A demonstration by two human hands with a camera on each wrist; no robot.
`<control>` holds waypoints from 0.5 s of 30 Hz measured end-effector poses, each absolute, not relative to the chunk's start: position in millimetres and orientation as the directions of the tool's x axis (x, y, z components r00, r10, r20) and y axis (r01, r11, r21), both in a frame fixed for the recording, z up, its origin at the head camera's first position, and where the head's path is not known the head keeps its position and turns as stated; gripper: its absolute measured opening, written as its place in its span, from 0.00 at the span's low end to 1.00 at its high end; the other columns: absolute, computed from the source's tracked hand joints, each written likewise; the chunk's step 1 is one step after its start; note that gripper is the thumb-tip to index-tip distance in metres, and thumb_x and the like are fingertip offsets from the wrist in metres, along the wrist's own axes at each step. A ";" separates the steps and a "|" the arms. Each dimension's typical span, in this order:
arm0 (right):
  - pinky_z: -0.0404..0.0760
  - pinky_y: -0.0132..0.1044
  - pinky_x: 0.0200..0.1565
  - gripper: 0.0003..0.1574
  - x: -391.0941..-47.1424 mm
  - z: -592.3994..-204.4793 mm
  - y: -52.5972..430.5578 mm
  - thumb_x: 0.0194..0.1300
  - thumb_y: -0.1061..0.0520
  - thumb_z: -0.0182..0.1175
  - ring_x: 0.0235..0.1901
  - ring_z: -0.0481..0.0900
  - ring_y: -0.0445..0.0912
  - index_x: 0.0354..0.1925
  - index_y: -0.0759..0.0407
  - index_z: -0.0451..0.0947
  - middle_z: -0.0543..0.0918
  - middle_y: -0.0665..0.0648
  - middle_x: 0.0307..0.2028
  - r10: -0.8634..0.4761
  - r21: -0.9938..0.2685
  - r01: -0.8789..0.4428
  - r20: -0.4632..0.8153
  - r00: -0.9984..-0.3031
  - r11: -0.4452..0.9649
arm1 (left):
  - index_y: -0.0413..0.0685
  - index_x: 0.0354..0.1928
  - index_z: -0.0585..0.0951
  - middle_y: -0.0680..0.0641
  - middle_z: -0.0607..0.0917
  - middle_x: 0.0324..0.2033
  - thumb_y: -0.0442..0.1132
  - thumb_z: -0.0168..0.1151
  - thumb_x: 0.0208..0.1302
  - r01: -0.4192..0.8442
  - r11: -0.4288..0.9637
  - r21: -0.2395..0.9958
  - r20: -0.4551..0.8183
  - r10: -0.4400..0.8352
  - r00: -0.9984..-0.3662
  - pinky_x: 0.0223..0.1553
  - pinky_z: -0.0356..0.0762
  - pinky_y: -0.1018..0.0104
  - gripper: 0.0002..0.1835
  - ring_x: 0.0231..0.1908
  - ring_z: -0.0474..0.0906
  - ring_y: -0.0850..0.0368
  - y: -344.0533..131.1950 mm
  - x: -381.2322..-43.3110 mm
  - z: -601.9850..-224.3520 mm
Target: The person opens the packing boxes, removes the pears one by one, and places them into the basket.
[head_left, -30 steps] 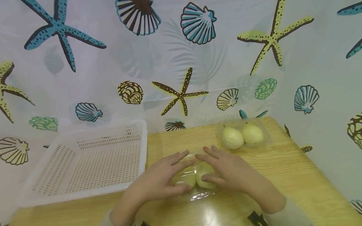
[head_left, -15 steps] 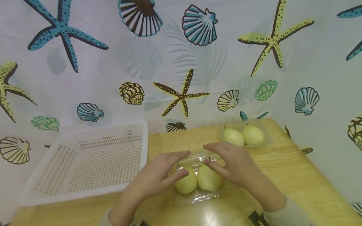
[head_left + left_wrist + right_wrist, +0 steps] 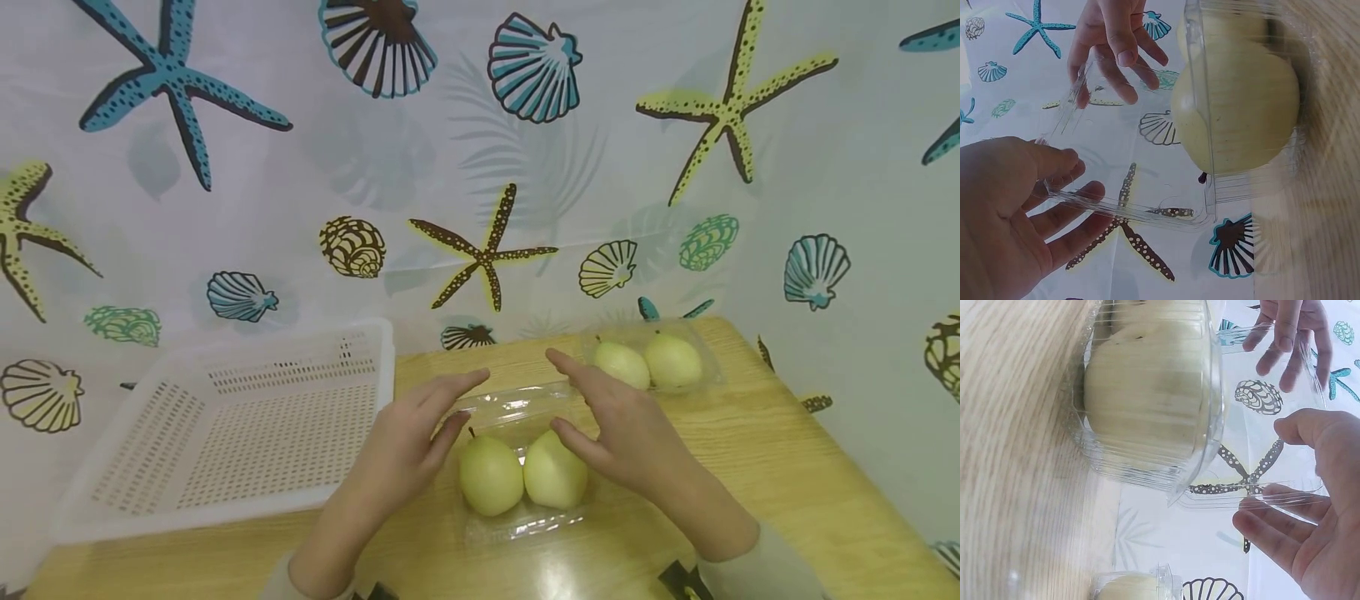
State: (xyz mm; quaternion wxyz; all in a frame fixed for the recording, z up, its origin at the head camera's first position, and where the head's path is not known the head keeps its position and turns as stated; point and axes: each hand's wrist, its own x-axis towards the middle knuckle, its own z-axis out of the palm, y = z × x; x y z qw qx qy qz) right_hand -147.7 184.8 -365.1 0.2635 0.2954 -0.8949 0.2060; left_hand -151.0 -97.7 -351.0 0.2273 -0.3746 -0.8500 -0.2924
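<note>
Two pale yellow pears, a left one [image 3: 491, 477] and a right one [image 3: 557, 477], sit side by side in a clear plastic clamshell box [image 3: 525, 527] on the table. Its hinged lid [image 3: 517, 405] is raised and stands up behind them. My left hand [image 3: 408, 437] pinches the lid's left corner, thumb on the inner side and fingers outside, as the left wrist view shows. At the opposite corner my right hand [image 3: 626, 429] holds the lid [image 3: 1254, 501] likewise between thumb and fingers. Lower parts of the pears show through the ribbed wall in both wrist views.
A white perforated plastic basket [image 3: 386, 392] stands at the left. At the back right is another clear box [image 3: 711, 354] with two pears [image 3: 673, 362]. The wooden table [image 3: 780, 467] meets a curtain [image 3: 465, 150] printed with starfish and shells.
The lid has swung up and back from over the pears, uncovering them. Both hands moved apart and away from me with it.
</note>
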 end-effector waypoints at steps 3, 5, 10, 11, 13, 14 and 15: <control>0.85 0.46 0.40 0.52 -147.4 -365.4 184.8 0.59 0.48 0.68 0.44 0.84 0.50 0.76 0.51 0.57 0.80 0.58 0.58 -0.419 -0.225 -0.641 0.594 -0.687 0.733 | 0.60 0.71 0.70 0.52 0.81 0.59 0.27 0.63 0.64 0.773 0.549 0.317 0.627 0.491 -0.605 0.51 0.82 0.64 0.35 0.52 0.82 0.56 -98.1 -152.0 -350.5; 0.85 0.43 0.38 0.53 -148.0 -365.7 184.3 0.59 0.49 0.68 0.43 0.83 0.50 0.77 0.51 0.55 0.76 0.58 0.62 -0.419 -0.233 -0.647 0.596 -0.685 0.726 | 0.61 0.72 0.69 0.51 0.78 0.62 0.25 0.64 0.62 0.774 0.558 0.301 0.637 0.486 -0.598 0.50 0.82 0.64 0.38 0.54 0.81 0.55 -97.9 -152.5 -350.2; 0.82 0.36 0.30 0.59 -148.9 -371.2 182.4 0.58 0.49 0.69 0.36 0.81 0.50 0.79 0.50 0.48 0.64 0.62 0.71 -0.409 -0.282 -0.624 0.552 -0.727 0.728 | 0.65 0.71 0.69 0.45 0.65 0.72 0.26 0.69 0.58 0.766 0.592 0.251 0.634 0.498 -0.592 0.50 0.83 0.57 0.42 0.61 0.75 0.45 -93.6 -154.1 -354.7; 0.83 0.37 0.31 0.61 -148.6 -372.9 182.3 0.58 0.49 0.69 0.38 0.82 0.52 0.79 0.49 0.46 0.62 0.64 0.72 -0.409 -0.298 -0.614 0.530 -0.743 0.731 | 0.65 0.71 0.69 0.44 0.62 0.74 0.27 0.70 0.57 0.765 0.596 0.244 0.631 0.501 -0.592 0.53 0.81 0.55 0.42 0.63 0.72 0.44 -92.3 -154.4 -356.6; 0.85 0.50 0.42 0.64 -148.0 -376.1 182.4 0.59 0.48 0.69 0.53 0.80 0.63 0.80 0.48 0.40 0.58 0.66 0.74 -0.410 -0.328 -0.596 0.485 -0.772 0.733 | 0.65 0.71 0.70 0.43 0.55 0.77 0.28 0.72 0.55 0.764 0.599 0.239 0.625 0.507 -0.594 0.58 0.78 0.48 0.42 0.69 0.64 0.40 -89.7 -154.6 -361.3; 0.84 0.55 0.47 0.65 -147.9 -377.6 182.4 0.59 0.48 0.69 0.60 0.75 0.65 0.80 0.48 0.37 0.57 0.66 0.75 -0.413 -0.339 -0.588 0.464 -0.783 0.734 | 0.65 0.71 0.70 0.41 0.51 0.77 0.29 0.73 0.55 0.765 0.599 0.236 0.623 0.511 -0.592 0.61 0.74 0.44 0.43 0.72 0.57 0.38 -88.6 -154.5 -364.0; 0.81 0.60 0.51 0.66 -148.0 -379.1 182.8 0.60 0.47 0.69 0.64 0.71 0.67 0.80 0.47 0.35 0.57 0.67 0.75 -0.418 -0.345 -0.585 0.449 -0.789 0.734 | 0.64 0.71 0.70 0.41 0.48 0.78 0.30 0.73 0.55 0.765 0.600 0.234 0.621 0.513 -0.592 0.63 0.71 0.40 0.42 0.74 0.52 0.36 -87.5 -154.2 -366.5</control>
